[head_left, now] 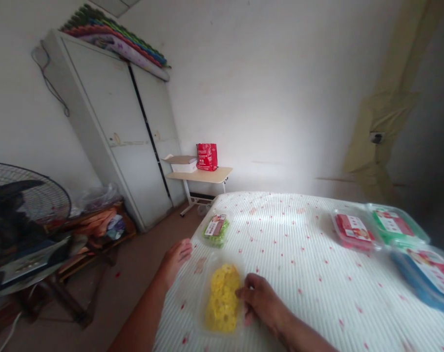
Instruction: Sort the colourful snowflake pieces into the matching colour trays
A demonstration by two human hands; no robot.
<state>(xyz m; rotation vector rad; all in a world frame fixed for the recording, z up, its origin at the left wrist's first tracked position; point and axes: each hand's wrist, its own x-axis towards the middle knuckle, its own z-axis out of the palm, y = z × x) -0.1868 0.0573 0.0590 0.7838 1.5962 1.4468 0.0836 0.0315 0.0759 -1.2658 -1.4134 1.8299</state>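
Observation:
A clear plastic container (210,326) with yellow flower-like pieces (223,298) inside stands on the patterned table cover near the front. My right hand (260,300) is at its right side, fingers curled and pinching the rim. Over the table's left edge is my left hand (178,259), fingers stretched out and holding nothing; it is apart from the yellow container. Just beyond it sits a clear container of green pieces (219,238) with a label (215,225) on its lid.
On the table's right lie labelled containers with red (353,232), green (397,225) and blue (425,276) contents. A small side table (203,176) holds a red bag (207,156) and a box. Left are a fan (24,195) and a grey cabinet (112,117).

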